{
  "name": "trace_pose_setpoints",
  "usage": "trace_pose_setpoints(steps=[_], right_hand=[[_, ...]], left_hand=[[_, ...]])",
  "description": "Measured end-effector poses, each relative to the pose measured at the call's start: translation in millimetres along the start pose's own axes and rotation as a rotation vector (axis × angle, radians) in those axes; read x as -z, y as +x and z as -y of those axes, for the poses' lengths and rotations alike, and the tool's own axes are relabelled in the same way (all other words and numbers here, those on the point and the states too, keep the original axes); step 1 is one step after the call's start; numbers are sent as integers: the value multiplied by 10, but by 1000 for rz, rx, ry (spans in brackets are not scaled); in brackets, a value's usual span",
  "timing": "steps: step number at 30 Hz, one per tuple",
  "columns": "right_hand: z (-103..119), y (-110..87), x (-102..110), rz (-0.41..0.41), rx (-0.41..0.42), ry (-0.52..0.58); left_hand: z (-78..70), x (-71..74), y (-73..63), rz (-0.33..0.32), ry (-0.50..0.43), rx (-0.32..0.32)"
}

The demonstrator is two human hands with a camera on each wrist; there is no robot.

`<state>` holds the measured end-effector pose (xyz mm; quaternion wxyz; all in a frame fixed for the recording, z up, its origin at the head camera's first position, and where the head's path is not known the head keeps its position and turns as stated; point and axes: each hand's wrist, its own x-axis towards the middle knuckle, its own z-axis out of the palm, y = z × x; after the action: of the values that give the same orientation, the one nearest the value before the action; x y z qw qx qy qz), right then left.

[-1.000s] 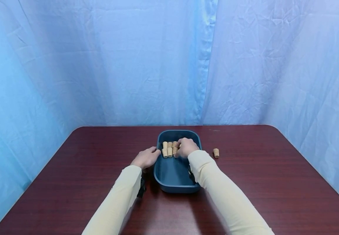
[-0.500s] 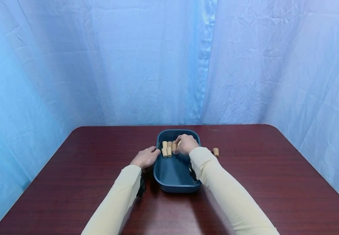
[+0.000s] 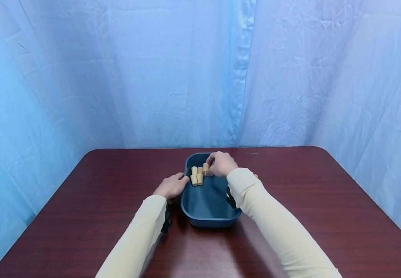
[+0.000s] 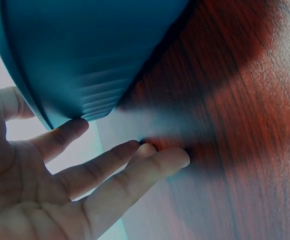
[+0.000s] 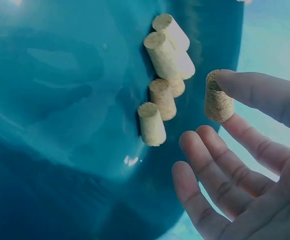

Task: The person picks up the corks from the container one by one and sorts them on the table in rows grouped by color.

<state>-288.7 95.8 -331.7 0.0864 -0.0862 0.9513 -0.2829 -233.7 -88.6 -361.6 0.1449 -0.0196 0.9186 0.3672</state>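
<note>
A dark blue rectangular tray (image 3: 203, 222) stands on the table with several cork stoppers (image 3: 199, 179) lying close together inside it. My right hand (image 3: 222, 164) is over the tray's far right part. In the right wrist view it pinches one cork stopper (image 5: 218, 100) between thumb and forefinger, the other fingers spread loosely. My left hand (image 3: 171, 187) is at the tray's left side. The left wrist view shows its thumb (image 4: 16, 102) passing behind the rim and a fingertip against the outer wall, while the other fingers extend below, over the tabletop.
Another cork stopper (image 3: 256, 176) sits on the table right of the tray, mostly hidden behind my right sleeve (image 3: 273, 216). The dark reddish wooden table (image 3: 325, 200) ends at a far edge, with pale blue curtains (image 3: 172, 77) hanging around it.
My right hand has shifted slightly right and toward the tray's far end. Its sleeve now covers most of the loose cork stopper on the table. The left hand stays at the tray's side.
</note>
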Motion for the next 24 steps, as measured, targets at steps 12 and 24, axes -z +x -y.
trace_pose_setpoints(steps=[12, 24], right_hand=[[-45, -78, 199, -28, 56, -27], [-125, -190, 360, -41, 82, -64]], left_hand=[[3, -2, 17, 3, -6, 0], [9, -2, 14, 1, -3, -6]])
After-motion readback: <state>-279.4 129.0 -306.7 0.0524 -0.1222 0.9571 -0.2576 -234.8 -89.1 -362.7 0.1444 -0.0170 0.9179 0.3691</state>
